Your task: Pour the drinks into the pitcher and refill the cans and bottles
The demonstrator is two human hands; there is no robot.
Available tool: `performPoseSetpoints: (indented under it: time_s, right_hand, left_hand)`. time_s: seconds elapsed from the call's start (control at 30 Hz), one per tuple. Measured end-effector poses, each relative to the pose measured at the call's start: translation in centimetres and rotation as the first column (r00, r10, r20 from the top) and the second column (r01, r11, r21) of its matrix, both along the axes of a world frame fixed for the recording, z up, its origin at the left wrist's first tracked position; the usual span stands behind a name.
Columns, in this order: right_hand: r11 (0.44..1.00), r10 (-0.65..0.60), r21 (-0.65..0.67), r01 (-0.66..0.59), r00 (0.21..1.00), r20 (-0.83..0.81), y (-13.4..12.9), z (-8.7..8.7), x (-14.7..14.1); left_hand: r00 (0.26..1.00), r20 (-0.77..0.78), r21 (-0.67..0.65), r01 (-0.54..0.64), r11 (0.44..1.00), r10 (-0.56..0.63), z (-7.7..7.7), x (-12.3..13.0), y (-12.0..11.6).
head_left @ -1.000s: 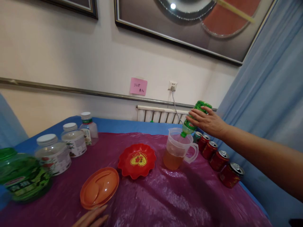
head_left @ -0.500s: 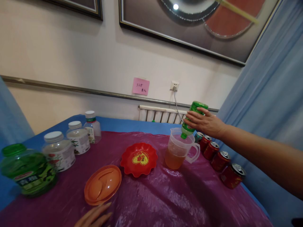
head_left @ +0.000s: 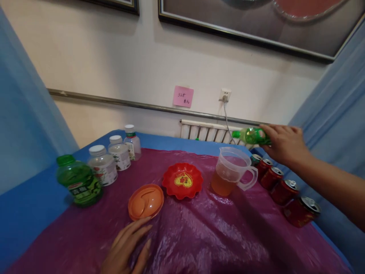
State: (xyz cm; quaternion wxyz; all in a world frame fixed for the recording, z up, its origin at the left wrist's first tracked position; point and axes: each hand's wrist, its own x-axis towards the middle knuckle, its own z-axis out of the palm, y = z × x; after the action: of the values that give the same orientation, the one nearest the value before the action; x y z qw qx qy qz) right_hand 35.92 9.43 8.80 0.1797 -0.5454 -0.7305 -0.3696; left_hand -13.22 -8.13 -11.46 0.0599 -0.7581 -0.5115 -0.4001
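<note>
My right hand (head_left: 285,142) is wrapped round a small green plastic bottle (head_left: 253,136), which lies nearly level with its green mouth end pointing left. The bottle is above and behind a clear plastic measuring jug (head_left: 232,163), apart from it. Orange-brown liquid (head_left: 224,184) fills the lower part of the jug. Near the front edge of an orange oval dish (head_left: 146,201), my left hand (head_left: 128,247) rests with fingers apart and holds nothing; I cannot tell if a fingertip touches the dish. Between dish and jug is a red scalloped plate (head_left: 183,180) with a yellow heart print.
Several drink cans (head_left: 285,191) line the right edge of the table. On the left stand a large green bottle (head_left: 79,182) and three clear white-capped bottles (head_left: 103,167). Purple plastic sheeting (head_left: 199,232) covers the blue table. Behind are a radiator (head_left: 205,131) and a plugged-in cord (head_left: 225,108).
The small green bottle has gone from tipped mouth-down over the jug to nearly level, lifted away to the right. My left hand has come further into view. The camera view has shifted.
</note>
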Motion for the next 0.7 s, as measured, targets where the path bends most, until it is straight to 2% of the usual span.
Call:
performPoseSetpoints:
  time_s: [0.07,0.1,0.13,0.17,0.2,0.23,0.27,0.3,0.33,0.43,0.53,0.6,0.67,0.7]
  right_hand:
    - [1.0,0.001,0.013,0.002,0.966,-0.26,-1.3,-0.5,-2.1]
    - [0.998,0.062,0.021,-0.059,0.908,-0.415,-2.2,-1.0,-3.7]
    - [0.985,0.156,0.031,-0.169,0.801,-0.578,-3.3,-1.9,-5.7]
    - [0.944,0.236,0.01,-0.331,0.65,-0.723,-4.5,-3.1,-8.0]
    - [0.863,0.251,-0.033,-0.504,0.486,-0.837,-5.8,-4.5,-10.6]
    - [0.736,0.207,-0.084,-0.671,0.341,-0.917,-7.1,-6.2,-13.3]
    - [0.593,0.133,-0.113,-0.797,0.236,-0.963,-8.3,-8.1,-16.0]
    - [0.473,0.059,-0.116,-0.874,0.162,-0.985,-9.5,-9.9,-18.6]
    - [0.394,0.013,-0.104,-0.913,0.119,-0.993,-10.5,-11.7,-21.1]
    - [0.25,-0.048,-0.062,-0.966,0.051,-0.998,-12.6,-15.6,-26.7]
    - [0.139,-0.107,-0.06,-0.988,0.045,-0.993,-13.9,-16.9,-29.7]
    - [0.139,-0.123,-0.127,-0.982,0.111,-0.986,-14.4,-16.8,-30.4]
    - [0.155,-0.111,-0.221,-0.963,0.205,-0.973,-14.8,-16.9,-30.2]
    - [0.154,-0.099,-0.257,-0.954,0.244,-0.965,-15.0,-17.1,-29.9]
  left_hand:
    - [0.999,0.041,-0.035,-0.02,0.999,0.022,1.0,0.1,-0.3]
    - [0.997,0.074,-0.045,-0.03,0.999,0.033,1.5,0.2,-0.5]
    - [0.993,0.113,-0.062,-0.036,0.997,0.043,1.9,0.3,-0.6]
    - [0.986,0.159,-0.09,-0.036,0.995,0.05,2.3,0.4,-0.7]
    - [0.975,0.214,-0.129,-0.025,0.991,0.053,2.7,0.6,-0.8]
    - [0.959,0.279,-0.173,0.0,0.985,0.049,3.1,0.8,-0.8]
    - [0.937,0.348,-0.217,0.04,0.975,0.039,3.5,1.1,-0.9]
    - [0.909,0.416,-0.257,0.09,0.962,0.026,3.8,1.4,-1.0]
    - [0.877,0.481,-0.286,0.138,0.948,0.017,4.2,1.7,-1.1]
    - [0.787,0.616,-0.354,0.24,0.904,0.032,5.2,2.3,-1.7]
    - [0.74,0.66,-0.438,0.236,0.867,0.132,5.8,2.0,-2.5]
    - [0.72,0.652,-0.479,0.15,0.865,0.237,6.3,0.8,-2.9]
    - [0.694,0.619,-0.492,-0.023,0.87,0.368,6.8,-1.5,-2.9]
    - [0.676,0.587,-0.483,-0.148,0.863,0.445,7.1,-3.0,-2.6]
